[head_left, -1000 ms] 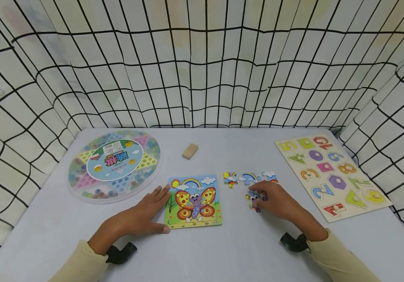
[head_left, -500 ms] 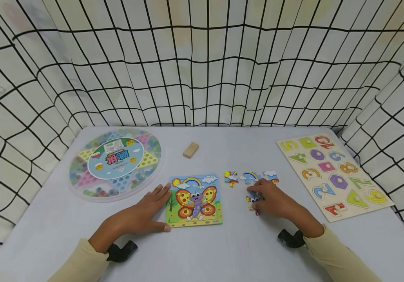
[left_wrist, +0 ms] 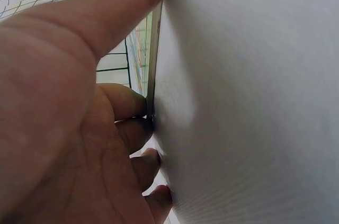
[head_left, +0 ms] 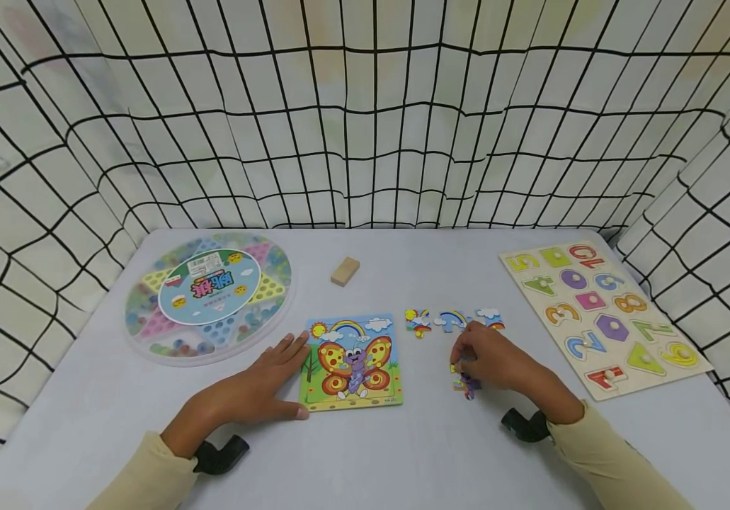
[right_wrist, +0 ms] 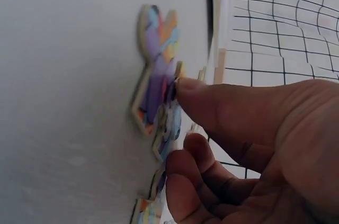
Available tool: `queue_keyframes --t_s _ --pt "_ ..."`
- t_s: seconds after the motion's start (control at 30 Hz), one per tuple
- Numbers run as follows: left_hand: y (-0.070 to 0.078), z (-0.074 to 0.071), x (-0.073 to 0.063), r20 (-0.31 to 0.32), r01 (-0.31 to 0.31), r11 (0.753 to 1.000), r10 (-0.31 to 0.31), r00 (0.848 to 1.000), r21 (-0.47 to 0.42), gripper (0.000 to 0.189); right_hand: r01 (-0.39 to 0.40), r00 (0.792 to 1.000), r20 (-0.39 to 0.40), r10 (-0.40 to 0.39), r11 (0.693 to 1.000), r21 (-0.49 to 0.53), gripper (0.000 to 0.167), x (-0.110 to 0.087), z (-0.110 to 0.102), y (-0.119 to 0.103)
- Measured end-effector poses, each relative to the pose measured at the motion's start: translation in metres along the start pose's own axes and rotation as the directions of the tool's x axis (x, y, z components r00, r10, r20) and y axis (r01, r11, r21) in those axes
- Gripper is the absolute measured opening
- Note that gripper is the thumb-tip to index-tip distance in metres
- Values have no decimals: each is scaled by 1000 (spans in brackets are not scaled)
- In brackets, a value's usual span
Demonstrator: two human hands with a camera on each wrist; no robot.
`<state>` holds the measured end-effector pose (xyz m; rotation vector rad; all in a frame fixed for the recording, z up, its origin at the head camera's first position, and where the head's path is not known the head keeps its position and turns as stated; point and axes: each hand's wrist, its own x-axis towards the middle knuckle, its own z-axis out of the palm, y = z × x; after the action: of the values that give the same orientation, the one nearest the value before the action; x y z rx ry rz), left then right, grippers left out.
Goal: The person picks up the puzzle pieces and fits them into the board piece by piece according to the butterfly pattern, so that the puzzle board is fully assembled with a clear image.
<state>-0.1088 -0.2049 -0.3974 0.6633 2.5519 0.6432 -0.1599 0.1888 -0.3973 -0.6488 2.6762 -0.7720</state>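
Observation:
My left hand (head_left: pixel 259 382) lies with spread fingers at the left edge of a square butterfly picture puzzle (head_left: pixel 353 363), fingertips and thumb against its side. To the right of the puzzle, my right hand (head_left: pixel 495 358) pinches a small purple puzzle piece (head_left: pixel 467 387) low over the table, partly covered by the fingers. In the right wrist view, the thumb presses on this purple and orange piece (right_wrist: pixel 159 89), with another piece showing just behind it. Above the right hand lie loose pieces: a sun piece (head_left: pixel 418 321), a rainbow piece (head_left: pixel 450 321) and a cloud piece (head_left: pixel 488 316).
A round Chinese checkers box (head_left: pixel 208 290) with marbles stands at the back left. A small wooden block (head_left: pixel 345 271) lies behind the puzzle. On the right is a number and shape peg board (head_left: pixel 597 312). Black netting (head_left: pixel 374 106) over white cloth surrounds the table (head_left: pixel 403 460).
My right fingers have shifted slightly, and the pinched piece now shows its purple part nearer to me than the blue face part seen before. My left hand stays at the puzzle's edge.

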Motion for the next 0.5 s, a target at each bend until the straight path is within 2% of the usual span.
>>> queue_keyframes --t_s 0.13,0.3,0.4,0.5 --pt "1 0 1 5 5 1000 -5 1000 0 102 -11 1000 -23 11 1000 16 13 -1 0 2" --pt "1 1 2 11 16 1000 -16 1000 10 102 -19 1000 -2 19 1000 2 39 -9 -2 1" --pt "0 1 2 11 18 1000 -18 1000 7 103 25 999 35 -23 999 -46 51 -15 -3 2" --pt "0 1 3 11 26 1000 -26 1000 8 103 87 995 56 -81 991 -101 53 -18 -2 4"
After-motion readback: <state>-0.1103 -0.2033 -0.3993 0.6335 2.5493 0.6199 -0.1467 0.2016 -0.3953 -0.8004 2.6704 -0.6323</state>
